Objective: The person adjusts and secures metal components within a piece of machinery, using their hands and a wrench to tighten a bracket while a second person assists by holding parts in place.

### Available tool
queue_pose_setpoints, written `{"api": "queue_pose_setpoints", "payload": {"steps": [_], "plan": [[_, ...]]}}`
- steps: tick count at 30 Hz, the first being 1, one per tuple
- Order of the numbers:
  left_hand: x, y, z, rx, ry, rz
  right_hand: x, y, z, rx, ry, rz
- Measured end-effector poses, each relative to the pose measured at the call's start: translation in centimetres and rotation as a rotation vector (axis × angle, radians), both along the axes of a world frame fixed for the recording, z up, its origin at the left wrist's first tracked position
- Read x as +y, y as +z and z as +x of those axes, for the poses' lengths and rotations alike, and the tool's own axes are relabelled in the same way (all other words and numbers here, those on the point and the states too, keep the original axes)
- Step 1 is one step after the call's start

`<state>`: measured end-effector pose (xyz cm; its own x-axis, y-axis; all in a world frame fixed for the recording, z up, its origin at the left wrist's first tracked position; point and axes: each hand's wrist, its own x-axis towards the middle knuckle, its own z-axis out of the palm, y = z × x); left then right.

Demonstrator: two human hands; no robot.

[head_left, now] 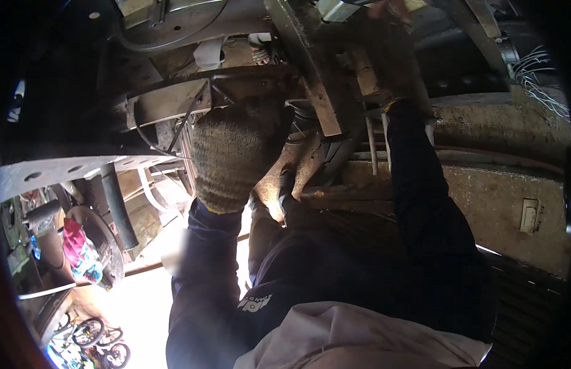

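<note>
My left hand [227, 154], in a grey-brown knitted work glove with a yellowish cuff edge, is raised in front of me among dark metal beams. Its fingers look curled, but shadow hides their tips and whatever they may hold. Beside it on the left is a worn metal bracket [169, 104] with a thin black cable. A long steel bar [322, 104] slants down just right of this glove. My right arm [411, 154] reaches up farther to the right; past the orange-edged cuff [393, 101] the hand merges with deep shadow near a short rusty metal piece [363, 71].
A perforated metal rail [70, 170] and a dark pipe [118, 206] stand at the left. Below them are a red-and-blue packet [82, 252] and several bicycles [92, 335]. Loose pale wires [537, 80] hang at the upper right, above a worn panel [494, 209].
</note>
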<state>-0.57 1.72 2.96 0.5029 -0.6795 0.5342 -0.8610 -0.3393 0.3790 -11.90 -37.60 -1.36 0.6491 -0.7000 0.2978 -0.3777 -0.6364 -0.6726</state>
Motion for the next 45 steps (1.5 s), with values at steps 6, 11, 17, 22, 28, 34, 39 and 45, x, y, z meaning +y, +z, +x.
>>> {"api": "queue_pose_setpoints", "payload": {"steps": [6,11,17,22,28,34,39,45], "plan": [[-0.2,0.8,-0.4,0.040,0.034,0.005,-0.2,-0.2,0.0,-0.010,-0.004,0.002],[-0.4,1.3,-0.8,0.138,0.026,0.054,-0.3,-0.7,-0.8,-0.024,-0.003,0.014],[-0.9,2.1,-0.9,0.147,0.052,0.075,-0.5,-1.2,-0.8,-0.075,0.004,0.025],[-1.2,1.9,-1.1,0.113,0.068,0.142,-0.8,-2.1,-1.3,-0.114,-0.002,0.029],[-1.4,1.3,-1.6,0.168,0.107,0.057,-1.2,-2.4,-1.6,-0.133,0.003,0.027],[-1.6,1.9,-1.6,0.134,0.131,0.111,-1.2,-2.5,-1.4,-0.131,0.014,0.026],[-1.2,2.0,-1.3,0.136,0.111,0.106,-0.8,-2.8,-1.7,-0.088,0.011,0.027],[-0.6,1.8,-0.9,0.090,0.052,0.133,-0.7,-2.3,-1.9,-0.020,0.011,0.021]]}}
